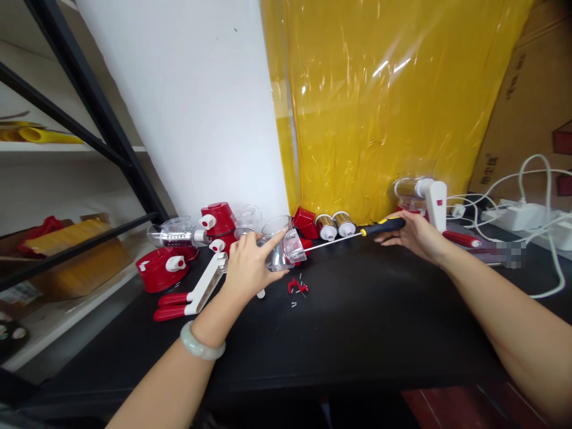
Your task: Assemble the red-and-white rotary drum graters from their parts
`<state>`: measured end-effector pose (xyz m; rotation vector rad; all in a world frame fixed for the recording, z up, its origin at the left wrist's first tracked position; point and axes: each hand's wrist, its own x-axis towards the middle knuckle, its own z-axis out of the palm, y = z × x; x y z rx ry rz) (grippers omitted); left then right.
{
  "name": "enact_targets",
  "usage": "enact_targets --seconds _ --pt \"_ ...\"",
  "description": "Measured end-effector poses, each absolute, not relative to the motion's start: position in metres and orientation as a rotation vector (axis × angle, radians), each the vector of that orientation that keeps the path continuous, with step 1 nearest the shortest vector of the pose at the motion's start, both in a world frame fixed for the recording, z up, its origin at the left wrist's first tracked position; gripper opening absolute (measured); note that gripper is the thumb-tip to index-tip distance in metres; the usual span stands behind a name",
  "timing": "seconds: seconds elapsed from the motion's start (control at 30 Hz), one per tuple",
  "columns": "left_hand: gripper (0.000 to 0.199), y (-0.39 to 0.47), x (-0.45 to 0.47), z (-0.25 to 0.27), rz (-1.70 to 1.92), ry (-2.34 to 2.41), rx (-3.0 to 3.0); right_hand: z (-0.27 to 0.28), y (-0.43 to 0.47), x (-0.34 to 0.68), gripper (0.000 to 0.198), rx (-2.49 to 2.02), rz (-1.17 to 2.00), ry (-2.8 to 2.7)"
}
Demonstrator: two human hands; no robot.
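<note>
My left hand (250, 262) is wrapped round a clear plastic grater housing (280, 253) and tips it so one end faces right. In my right hand (415, 235) is the dark handle of a screwdriver (383, 226), whose long metal shaft points left. Its tip reaches the right end of the housing, though the exact contact point is too small to make out. Below the housing, small red plastic pieces (298, 287) and several tiny screws (294, 304) lie on the black table (357, 322).
Red grater bases (161, 268) and white cranks with red handles (196, 298) lie at left. Two drum blades (344, 223) stand behind the screwdriver. An assembled grater (435, 205) and white cables with adapters (527, 215) are at right. A black-framed shelf (89, 113) borders the left side.
</note>
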<state>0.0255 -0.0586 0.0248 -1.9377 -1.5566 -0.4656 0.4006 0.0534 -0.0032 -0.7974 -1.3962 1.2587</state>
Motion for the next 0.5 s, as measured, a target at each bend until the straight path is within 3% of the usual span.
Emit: enact_targets --seconds 0.07,0.27,0.37,0.5 --pt "0.084 -0.0585 0.0253 0.0249 -0.466 -1.563 -1.936 -0.0027 0.0531 0.4001 0.03 -0.727 1.239 -1.376" --pt "0.084 -0.0582 0.025 0.0244 -0.476 -1.549 -1.944 -0.0039 0.0528 0.4026 0.04 -0.886 1.053 -1.503" --pt "0.084 -0.0581 0.0243 0.0242 -0.486 -1.547 -1.948 -0.0011 0.0523 0.4024 0.052 -0.911 1.159 -1.49" --pt "0.083 -0.058 0.023 0.0248 -0.501 -1.555 -1.951 0.0025 0.0478 0.3984 0.031 -0.786 1.272 -1.385"
